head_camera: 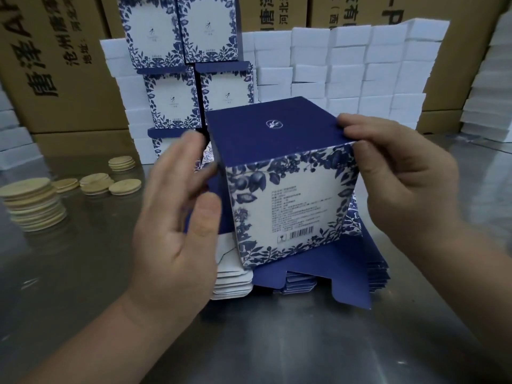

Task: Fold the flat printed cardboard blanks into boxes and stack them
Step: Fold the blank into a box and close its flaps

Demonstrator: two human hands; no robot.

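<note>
discs [33, 206]: pale wooden rounds in low piles, far left on the steel table [83, 286]
cartons [55, 65]: brown, printed, lined up behind everything
finished boxes [171, 101]: blue-and-white, stacked in two columns behind centre, against the white boxes [360, 65]
left hand [177, 217]: motion-blurred, fingers spread and fairly straight, thumb at the left wall of the box. Holds nothing that I can see. Can't tell if it actually touches.
box [291, 195]: centre frame, squared up, dark blue lid panel closed on top, barcode face toward the camera, held up over the blanks and tilted a little
flap [352, 289]: dark blue, hangs loose under the barcode face, lower right. Bottom looks not yet closed.
blanks [379, 273]: flat pile on the table directly under the box, edges showing both sides
right hand [401, 184]: pinches the top right corner of the box, fingers on the lid, thumb on the barcode face. This hand carries it.
step: my read is top done, bottom next, then onto the stack behind
handling: thin printed card, hollow, so very light. Stiff along creases, soft mid-panel, likely dents if squeezed. Print looks smooth, may slip in a loose pinch.
where to hold: at corners and folded edges, as the right hand does. For stacking, flat palms on two opposite walls, light pressure.
risk: loose flap catching on the blanks, or walls racking out of square if pushed from one side only
</note>
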